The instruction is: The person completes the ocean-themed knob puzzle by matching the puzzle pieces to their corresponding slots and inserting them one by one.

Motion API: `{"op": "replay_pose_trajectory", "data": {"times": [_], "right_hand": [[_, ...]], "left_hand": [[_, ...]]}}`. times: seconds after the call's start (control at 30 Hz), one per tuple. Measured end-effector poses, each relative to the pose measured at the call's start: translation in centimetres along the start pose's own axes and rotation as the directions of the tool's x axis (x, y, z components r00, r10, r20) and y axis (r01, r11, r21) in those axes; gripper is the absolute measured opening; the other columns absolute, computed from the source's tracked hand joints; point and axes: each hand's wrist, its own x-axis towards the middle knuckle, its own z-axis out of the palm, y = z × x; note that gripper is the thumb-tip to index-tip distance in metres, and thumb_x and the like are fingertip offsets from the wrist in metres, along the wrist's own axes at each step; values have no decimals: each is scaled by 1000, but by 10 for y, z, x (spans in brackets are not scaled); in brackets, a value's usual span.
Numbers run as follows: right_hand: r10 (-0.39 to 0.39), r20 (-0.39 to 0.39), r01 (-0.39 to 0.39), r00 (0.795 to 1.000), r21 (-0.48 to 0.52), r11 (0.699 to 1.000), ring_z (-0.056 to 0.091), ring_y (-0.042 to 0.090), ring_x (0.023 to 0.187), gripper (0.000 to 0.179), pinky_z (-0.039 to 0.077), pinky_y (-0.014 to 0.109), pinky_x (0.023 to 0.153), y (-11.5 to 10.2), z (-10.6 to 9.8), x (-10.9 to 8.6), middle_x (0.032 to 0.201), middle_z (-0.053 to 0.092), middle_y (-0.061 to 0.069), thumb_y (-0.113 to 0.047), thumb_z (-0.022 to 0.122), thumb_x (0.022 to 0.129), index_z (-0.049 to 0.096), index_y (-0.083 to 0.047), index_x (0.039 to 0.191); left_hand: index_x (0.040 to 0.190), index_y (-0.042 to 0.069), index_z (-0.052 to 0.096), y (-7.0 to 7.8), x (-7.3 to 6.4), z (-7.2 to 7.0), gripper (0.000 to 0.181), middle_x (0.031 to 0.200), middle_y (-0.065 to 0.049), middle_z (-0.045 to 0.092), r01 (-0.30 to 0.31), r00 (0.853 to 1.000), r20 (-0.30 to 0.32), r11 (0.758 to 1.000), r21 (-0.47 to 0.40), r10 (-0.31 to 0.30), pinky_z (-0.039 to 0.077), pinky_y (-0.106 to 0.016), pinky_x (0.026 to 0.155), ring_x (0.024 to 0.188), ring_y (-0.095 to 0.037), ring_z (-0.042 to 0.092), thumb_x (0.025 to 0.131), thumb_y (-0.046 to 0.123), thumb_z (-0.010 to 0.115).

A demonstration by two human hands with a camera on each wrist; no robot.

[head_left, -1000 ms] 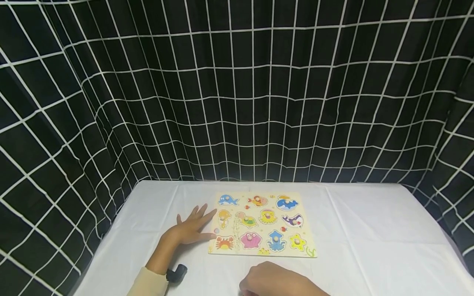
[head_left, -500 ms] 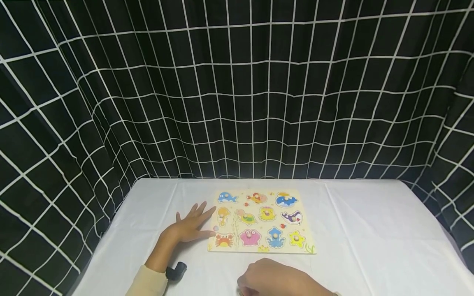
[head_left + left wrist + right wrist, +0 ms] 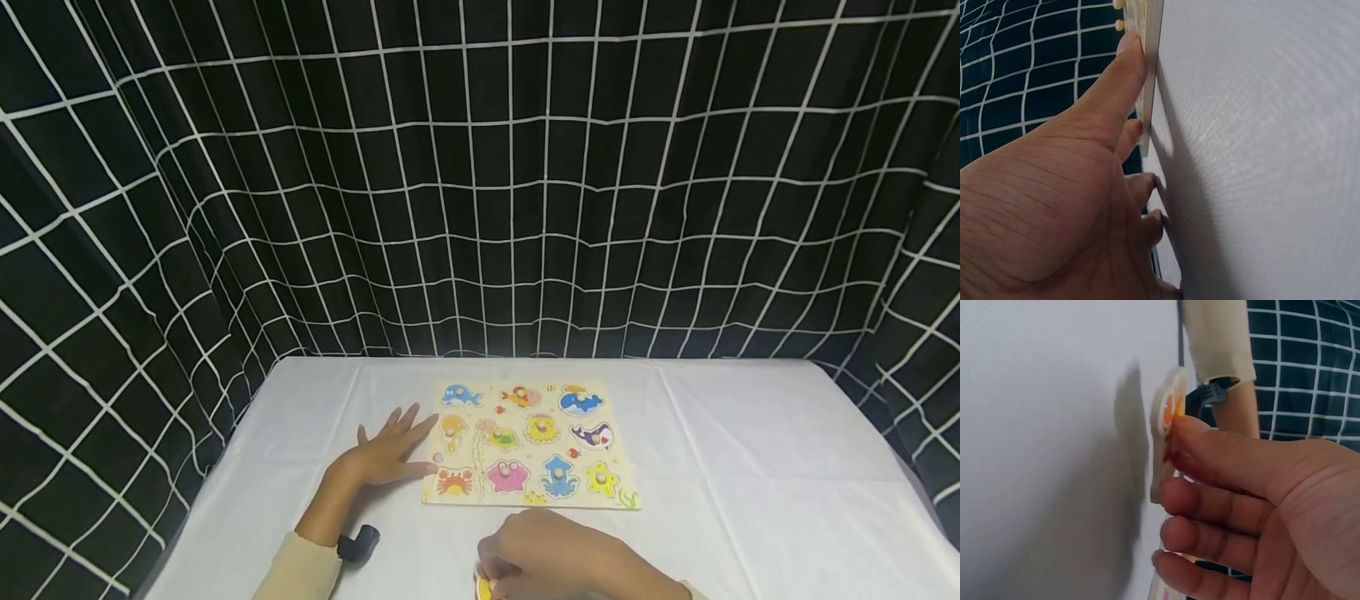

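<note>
A wooden sea-animal peg puzzle board (image 3: 480, 492) lies flat in the middle of the white table (image 3: 750, 467). My left hand (image 3: 390, 454) rests flat on the cloth beside it, fingers straight. Its thumb (image 3: 1124, 69) lies against the board's left edge (image 3: 1150, 75). My right hand (image 3: 551, 558) is at the near edge of the table in front of the board. It pinches a small yellow-orange puzzle piece (image 3: 1165, 428) between thumb and fingers, held just above the cloth. In the head view only a corner of the piece (image 3: 483, 588) shows.
A black curtain with a white grid (image 3: 480, 183) hangs close behind and on both sides of the table. A black camera mount (image 3: 358, 543) sits on my left wrist next to the cream sleeve (image 3: 1216, 337). White cloth stretches right of the board.
My right hand has lifted a little, and the yellow-orange piece now shows under its fingers. The left hand has stayed against the board's edge.
</note>
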Motion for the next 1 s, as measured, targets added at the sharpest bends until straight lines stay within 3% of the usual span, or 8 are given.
{"op": "replay_pose_trajectory", "data": {"times": [0.27,0.6,0.83,1.0], "right_hand": [[-15,-71,13,997,-29,999,49,-7,65,8,46,14,66,10,1,4,74,58,-26,-24,75,92,68,-26,88],[25,-57,-28,998,-47,999,48,-6,62,6,45,14,65,11,5,7,73,58,-26,-25,77,90,71,-27,91],[69,-68,-73,995,-48,996,53,-10,65,13,49,14,68,7,9,8,78,67,-25,-34,81,86,74,-26,94],[92,-96,-101,991,-90,991,49,-8,59,13,45,15,64,4,12,9,68,60,-25,-35,81,85,74,-25,91]], "left_hand": [[161,30,30,0,3,1,84,170,-11,14,11,1000,-7,1000,-6,-11,1,-82,108,155,-39,6,91,65,61],[161,31,30,0,2,1,85,170,-10,14,19,1000,-8,1000,-7,-19,1,-82,108,156,-38,6,91,66,62],[161,32,30,0,2,1,86,170,-9,14,27,1000,-3,1000,-9,-27,1,-82,108,156,-37,6,90,68,61],[161,31,29,0,3,1,85,170,-10,13,20,1000,-2,1000,-4,-20,1,-82,108,156,-38,6,91,67,60]]}}
